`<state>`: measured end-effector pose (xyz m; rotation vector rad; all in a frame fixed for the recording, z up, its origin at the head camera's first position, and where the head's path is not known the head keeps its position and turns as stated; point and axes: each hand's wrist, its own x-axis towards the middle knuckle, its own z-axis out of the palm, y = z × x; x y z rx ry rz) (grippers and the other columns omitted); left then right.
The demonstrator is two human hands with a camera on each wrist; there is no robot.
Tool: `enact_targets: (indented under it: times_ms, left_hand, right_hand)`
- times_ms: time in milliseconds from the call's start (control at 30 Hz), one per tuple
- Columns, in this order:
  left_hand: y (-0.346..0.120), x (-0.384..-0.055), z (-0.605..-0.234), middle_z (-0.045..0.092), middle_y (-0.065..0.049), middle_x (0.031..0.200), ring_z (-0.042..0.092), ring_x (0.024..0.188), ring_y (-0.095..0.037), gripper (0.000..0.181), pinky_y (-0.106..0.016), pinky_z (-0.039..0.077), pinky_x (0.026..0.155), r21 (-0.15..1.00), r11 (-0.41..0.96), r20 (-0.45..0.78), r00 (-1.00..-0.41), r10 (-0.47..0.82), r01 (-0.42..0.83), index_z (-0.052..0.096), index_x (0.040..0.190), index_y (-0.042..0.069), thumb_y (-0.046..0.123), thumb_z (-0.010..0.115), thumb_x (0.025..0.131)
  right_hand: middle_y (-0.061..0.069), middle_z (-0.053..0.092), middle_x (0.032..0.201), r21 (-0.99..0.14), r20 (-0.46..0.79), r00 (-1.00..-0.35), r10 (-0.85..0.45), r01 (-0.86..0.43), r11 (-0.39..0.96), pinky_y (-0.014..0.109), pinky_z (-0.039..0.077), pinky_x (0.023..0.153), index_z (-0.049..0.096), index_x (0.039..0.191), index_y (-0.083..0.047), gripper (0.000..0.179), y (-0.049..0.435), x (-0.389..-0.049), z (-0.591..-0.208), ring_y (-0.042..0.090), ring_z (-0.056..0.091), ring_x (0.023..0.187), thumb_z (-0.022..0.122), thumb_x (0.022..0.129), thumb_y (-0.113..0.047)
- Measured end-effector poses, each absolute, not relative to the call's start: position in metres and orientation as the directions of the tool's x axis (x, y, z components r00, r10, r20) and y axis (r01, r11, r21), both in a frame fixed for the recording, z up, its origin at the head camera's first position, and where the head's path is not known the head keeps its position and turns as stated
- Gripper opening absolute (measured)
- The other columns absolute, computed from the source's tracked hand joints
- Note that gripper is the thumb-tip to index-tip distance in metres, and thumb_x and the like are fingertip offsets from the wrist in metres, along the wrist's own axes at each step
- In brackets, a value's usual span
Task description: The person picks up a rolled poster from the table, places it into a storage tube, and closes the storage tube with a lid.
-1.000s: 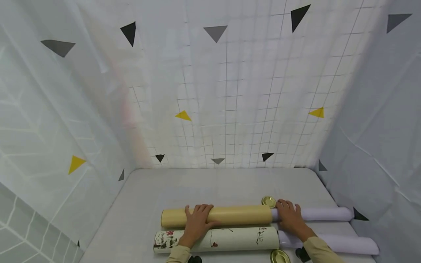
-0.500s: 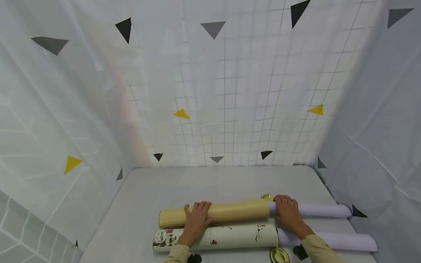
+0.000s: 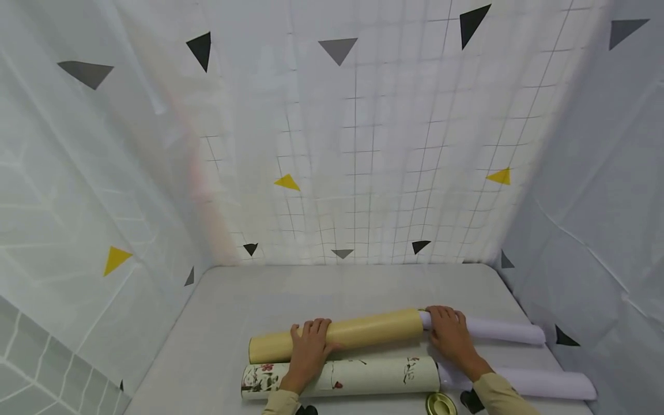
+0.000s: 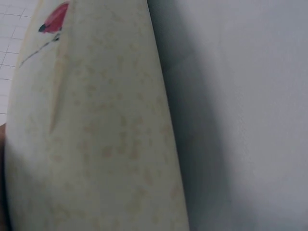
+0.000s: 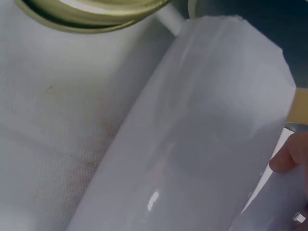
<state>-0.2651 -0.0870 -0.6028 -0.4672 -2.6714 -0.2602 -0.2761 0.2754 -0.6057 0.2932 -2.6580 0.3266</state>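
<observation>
My left hand (image 3: 309,350) grips a yellow tube (image 3: 373,329), fingers over its far side. The tube is angled, its right end farther back. At that end my right hand (image 3: 452,334) holds a pale lavender roll (image 3: 505,331), whose left end is within the tube's mouth. Nearer me lies a cream tube with flower prints (image 3: 384,374), which fills much of the left wrist view. A second lavender roll (image 3: 550,383) meets its right end; its end shows large in the right wrist view, with a fingertip (image 5: 286,156) of my right hand beyond it.
A round gold lid (image 3: 441,403) lies at the near edge by the cream tube. Dark objects (image 3: 471,400) show near the right sleeve and beside the left wrist. White sheet walls stand around the pale tabletop (image 3: 332,288).
The yellow tube's right end has swung away from me. My right hand and its lavender roll have shifted left, and a second gold lid behind the tube is now mostly hidden.
</observation>
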Motion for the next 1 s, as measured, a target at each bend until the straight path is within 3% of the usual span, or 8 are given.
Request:
enact_targets:
  times_ms: [367,767,1000]
  left_hand:
    - [-0.087,-0.266,-0.606,0.067,0.001,0.127,0.06,0.114,-0.021,0.065,-0.06,0.038,0.099,0.147,0.927,0.38,-0.885,0.269,0.345,0.061,0.131,0.022,0.068,0.056,0.086]
    - [-0.087,-0.266,-0.603,0.066,0.002,0.128,0.059,0.116,-0.021,0.064,-0.06,0.039,0.1,0.117,0.929,0.39,-0.877,0.281,0.35,0.06,0.133,0.023,0.067,0.056,0.087]
    - [-0.087,-0.266,-0.603,0.066,0.001,0.129,0.059,0.117,-0.021,0.064,-0.06,0.038,0.1,0.137,0.928,0.381,-0.883,0.274,0.347,0.06,0.133,0.022,0.066,0.058,0.087]
  right_hand:
    - [0.016,0.068,0.117,-0.144,0.445,-0.877,-0.181,-0.27,0.952,0.063,0.042,0.099,0.064,0.122,-0.003,0.045,0.266,-0.277,-0.612,0.04,0.06,0.116,0.077,0.078,-0.001]
    - [0.017,0.068,0.112,-0.087,0.46,-0.853,-0.248,-0.322,0.943,0.061,0.042,0.098,0.063,0.118,0.0,0.047,0.259,-0.279,-0.604,0.039,0.059,0.111,0.082,0.075,-0.002]
    - [0.018,0.07,0.116,-0.099,0.478,-0.835,-0.274,-0.361,0.927,0.062,0.043,0.099,0.058,0.132,0.002,0.062,0.26,-0.281,-0.605,0.04,0.06,0.112,0.083,0.075,0.0]
